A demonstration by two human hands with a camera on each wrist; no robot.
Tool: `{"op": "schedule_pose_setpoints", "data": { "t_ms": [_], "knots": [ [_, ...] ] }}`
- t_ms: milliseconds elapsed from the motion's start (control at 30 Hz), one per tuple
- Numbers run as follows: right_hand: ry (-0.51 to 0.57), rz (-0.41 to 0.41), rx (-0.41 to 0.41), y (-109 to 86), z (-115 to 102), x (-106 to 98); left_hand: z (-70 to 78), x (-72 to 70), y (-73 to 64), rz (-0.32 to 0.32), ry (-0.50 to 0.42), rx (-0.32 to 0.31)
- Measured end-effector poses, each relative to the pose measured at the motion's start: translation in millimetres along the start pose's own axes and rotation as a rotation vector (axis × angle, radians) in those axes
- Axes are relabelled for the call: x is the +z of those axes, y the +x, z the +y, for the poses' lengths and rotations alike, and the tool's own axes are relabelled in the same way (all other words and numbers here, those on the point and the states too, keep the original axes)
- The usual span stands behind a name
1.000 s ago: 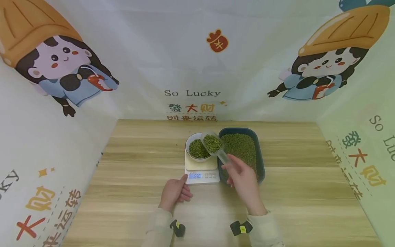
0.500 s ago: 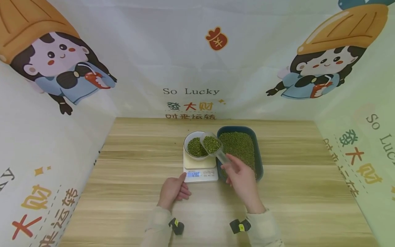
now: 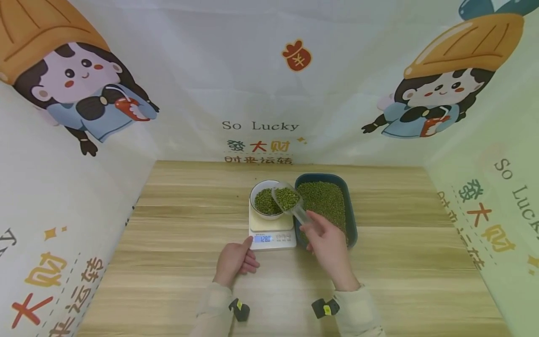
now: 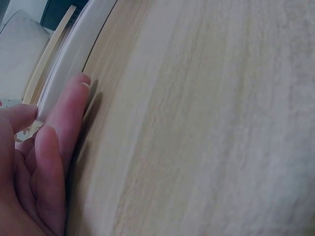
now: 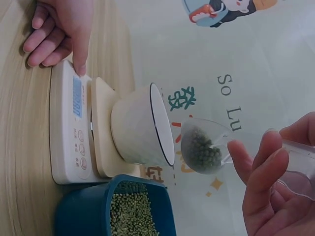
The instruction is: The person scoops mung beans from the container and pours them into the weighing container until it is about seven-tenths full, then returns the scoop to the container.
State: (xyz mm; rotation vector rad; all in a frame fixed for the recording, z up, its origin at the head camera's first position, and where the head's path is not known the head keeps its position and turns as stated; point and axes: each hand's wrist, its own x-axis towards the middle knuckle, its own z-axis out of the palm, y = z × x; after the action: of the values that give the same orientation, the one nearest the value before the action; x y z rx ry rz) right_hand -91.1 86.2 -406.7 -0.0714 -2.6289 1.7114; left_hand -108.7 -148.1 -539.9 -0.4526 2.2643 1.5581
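A white bowl (image 5: 135, 125) with a dark rim, partly filled with mung beans (image 3: 264, 204), stands on a kitchen scale (image 3: 269, 226). The lit display looks like 128.0. My right hand (image 3: 330, 244) grips the handle of a clear plastic scoop (image 3: 301, 213), which carries a heap of mung beans. In the right wrist view this scoop hangs just above the bowl's rim, apart from it. My left hand (image 3: 235, 260) touches the scale's front left corner with the thumb, beside the display, its other fingers loosely bent by the scale's side.
A dark blue tub (image 3: 352, 228) of mung beans stands right of the scale, close against it. The wooden tabletop (image 3: 189, 220) stretches out on both sides. Printed cloth walls (image 3: 189, 93) enclose the back and sides. A few stray specks lie behind and left of the bowl.
The whole head view has shifted slightly. The scoop stays over the bowl's right rim, the left thumb stays on the scale, and the display reads the same.
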Motion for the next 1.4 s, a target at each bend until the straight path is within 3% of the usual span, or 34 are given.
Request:
{"op": "schedule_pose_setpoints", "data": {
  "t_ms": [1400],
  "knots": [
    [-0.132,-0.005,-0.007,0.5,1.2,4.4,0.0,-0.4,-3.1,0.012,0.003,0.005]
  ]
}}
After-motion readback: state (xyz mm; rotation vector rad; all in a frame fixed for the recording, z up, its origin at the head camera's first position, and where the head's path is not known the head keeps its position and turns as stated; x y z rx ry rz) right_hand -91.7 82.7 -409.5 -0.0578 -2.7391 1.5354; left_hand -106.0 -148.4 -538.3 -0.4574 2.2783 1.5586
